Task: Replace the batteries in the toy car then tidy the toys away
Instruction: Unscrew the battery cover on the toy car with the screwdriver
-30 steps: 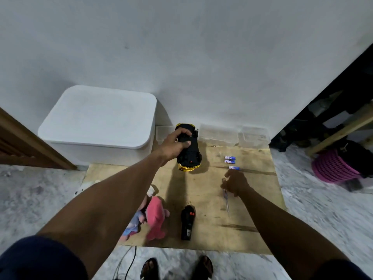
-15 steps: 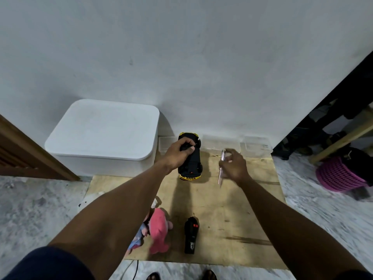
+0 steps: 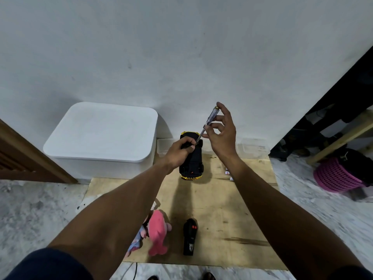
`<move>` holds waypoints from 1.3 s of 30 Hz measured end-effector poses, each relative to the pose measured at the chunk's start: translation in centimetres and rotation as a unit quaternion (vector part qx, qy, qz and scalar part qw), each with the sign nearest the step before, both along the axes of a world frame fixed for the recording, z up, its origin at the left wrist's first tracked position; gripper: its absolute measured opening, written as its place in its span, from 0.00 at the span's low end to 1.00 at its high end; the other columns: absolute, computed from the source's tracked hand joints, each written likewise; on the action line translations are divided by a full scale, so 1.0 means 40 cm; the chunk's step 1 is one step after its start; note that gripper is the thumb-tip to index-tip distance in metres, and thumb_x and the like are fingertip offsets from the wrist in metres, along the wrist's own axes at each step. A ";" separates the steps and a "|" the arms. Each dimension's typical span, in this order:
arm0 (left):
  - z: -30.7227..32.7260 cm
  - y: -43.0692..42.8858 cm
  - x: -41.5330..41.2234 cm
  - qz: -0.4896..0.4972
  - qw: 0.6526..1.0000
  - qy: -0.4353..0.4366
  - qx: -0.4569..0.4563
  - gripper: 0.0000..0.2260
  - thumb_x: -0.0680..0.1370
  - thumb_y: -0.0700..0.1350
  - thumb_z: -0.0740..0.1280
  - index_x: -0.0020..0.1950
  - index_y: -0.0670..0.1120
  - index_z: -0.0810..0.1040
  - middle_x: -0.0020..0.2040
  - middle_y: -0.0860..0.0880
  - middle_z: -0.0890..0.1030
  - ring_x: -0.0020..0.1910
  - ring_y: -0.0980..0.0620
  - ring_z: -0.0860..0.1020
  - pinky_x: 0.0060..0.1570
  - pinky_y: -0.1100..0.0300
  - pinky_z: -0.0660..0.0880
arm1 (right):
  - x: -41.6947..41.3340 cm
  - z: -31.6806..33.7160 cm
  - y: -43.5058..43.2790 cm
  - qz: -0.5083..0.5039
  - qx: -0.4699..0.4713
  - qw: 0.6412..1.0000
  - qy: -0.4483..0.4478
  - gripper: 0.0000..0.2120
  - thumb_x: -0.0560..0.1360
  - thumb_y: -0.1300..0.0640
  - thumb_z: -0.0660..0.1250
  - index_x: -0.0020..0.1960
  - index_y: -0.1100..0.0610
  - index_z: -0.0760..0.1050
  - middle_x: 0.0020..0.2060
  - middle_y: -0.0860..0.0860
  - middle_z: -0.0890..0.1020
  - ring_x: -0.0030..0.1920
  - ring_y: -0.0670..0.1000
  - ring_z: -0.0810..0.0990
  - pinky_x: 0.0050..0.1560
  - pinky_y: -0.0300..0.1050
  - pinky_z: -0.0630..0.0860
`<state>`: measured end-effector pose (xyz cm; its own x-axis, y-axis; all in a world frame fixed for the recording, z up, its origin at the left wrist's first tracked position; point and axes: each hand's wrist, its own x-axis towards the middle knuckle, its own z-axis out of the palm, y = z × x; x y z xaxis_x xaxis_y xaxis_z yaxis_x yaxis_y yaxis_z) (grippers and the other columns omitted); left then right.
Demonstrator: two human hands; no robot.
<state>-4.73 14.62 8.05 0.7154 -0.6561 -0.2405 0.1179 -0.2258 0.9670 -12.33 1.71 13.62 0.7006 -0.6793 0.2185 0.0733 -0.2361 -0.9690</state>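
Head view: your left grip (image 3: 179, 151) holds the car (image 3: 193, 162), right grip (image 3: 222, 136) pinches the screwdriver (image 3: 209, 120); so slanted, its tip could skid.

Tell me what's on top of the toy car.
The left hand grips the toy car; the screwdriver in the right hand points down beside that thumb. Any screw is covered.

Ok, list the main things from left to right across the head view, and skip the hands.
White lidded box → pink plush toy → toy car → batteries → pink basket.
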 end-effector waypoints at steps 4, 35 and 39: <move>0.003 0.004 0.003 0.002 1.000 0.004 -0.010 0.05 0.81 0.41 0.64 0.49 0.51 0.77 0.49 0.49 0.79 0.46 0.51 0.76 0.47 0.56 0.74 | -0.001 -0.002 0.006 -0.011 -0.008 1.000 -0.008 0.34 0.73 0.73 0.66 0.73 0.47 0.66 0.51 0.57 0.78 0.45 0.58 0.83 0.43 0.54 0.85; 0.022 0.017 0.007 -0.001 0.999 0.017 -0.038 0.05 0.81 0.42 0.66 0.47 0.51 0.78 0.46 0.50 0.79 0.44 0.52 0.77 0.43 0.62 0.75 | -0.023 0.018 0.056 0.044 -0.105 0.993 -0.009 0.27 0.79 0.65 0.64 0.67 0.37 0.64 0.48 0.54 0.81 0.49 0.52 0.84 0.46 0.62 0.82; 0.021 0.020 0.006 -0.002 0.999 0.017 -0.038 0.04 0.81 0.41 0.65 0.48 0.49 0.77 0.46 0.50 0.79 0.44 0.53 0.76 0.42 0.63 0.74 | -0.021 0.013 0.052 0.044 -0.100 0.994 -0.009 0.27 0.79 0.65 0.65 0.68 0.38 0.63 0.47 0.53 0.82 0.46 0.52 0.85 0.45 0.60 0.83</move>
